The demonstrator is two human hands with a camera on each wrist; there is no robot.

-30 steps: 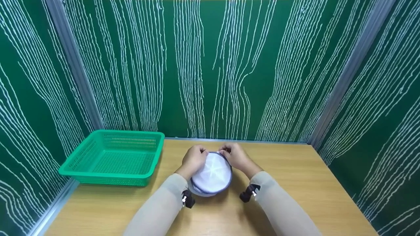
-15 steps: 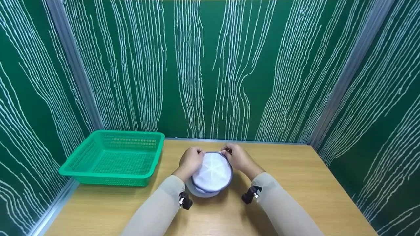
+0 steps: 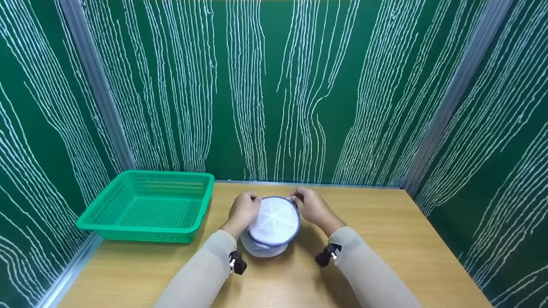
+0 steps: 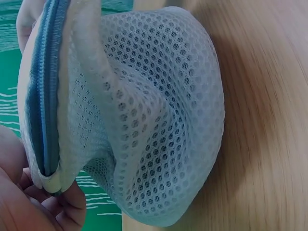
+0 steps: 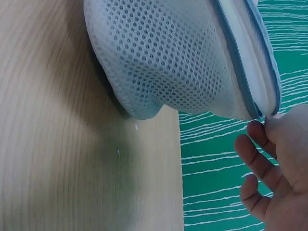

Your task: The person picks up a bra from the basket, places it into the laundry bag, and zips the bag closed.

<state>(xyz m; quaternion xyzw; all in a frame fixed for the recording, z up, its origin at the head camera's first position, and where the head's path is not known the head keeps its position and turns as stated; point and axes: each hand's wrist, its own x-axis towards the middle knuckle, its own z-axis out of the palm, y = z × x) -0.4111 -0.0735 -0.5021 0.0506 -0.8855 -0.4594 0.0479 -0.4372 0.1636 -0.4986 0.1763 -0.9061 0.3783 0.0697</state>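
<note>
A round white mesh laundry bag (image 3: pixel 274 221) with a blue zipper around its top stands on the table between both hands. My left hand (image 3: pixel 245 210) pinches its rim at the far left; in the left wrist view, thumb and fingers grip the fabric tab at the end of the zipper (image 4: pixel 45 96), whose teeth are joined there. At the far right of the rim, my right hand (image 3: pixel 311 207) pinches the zipper's end between thumb and forefinger. The right wrist view shows the two blue zipper tapes (image 5: pixel 236 57) parted by a white strip, and the other right fingers loosely bent.
A green plastic basket (image 3: pixel 199 220) with slotted walls stands at the table's left. Green panels (image 3: pixel 278 162) with white wavy lines rise behind the wooden table (image 3: pixel 376 239) and at both sides. Black camera mounts (image 3: pixel 327 254) sit on both wrists.
My left hand has shifted left along with the bag, widening the gap between the hands. My right hand moved slightly right, then stayed nearly still at the rim. The basket has not moved.
</note>
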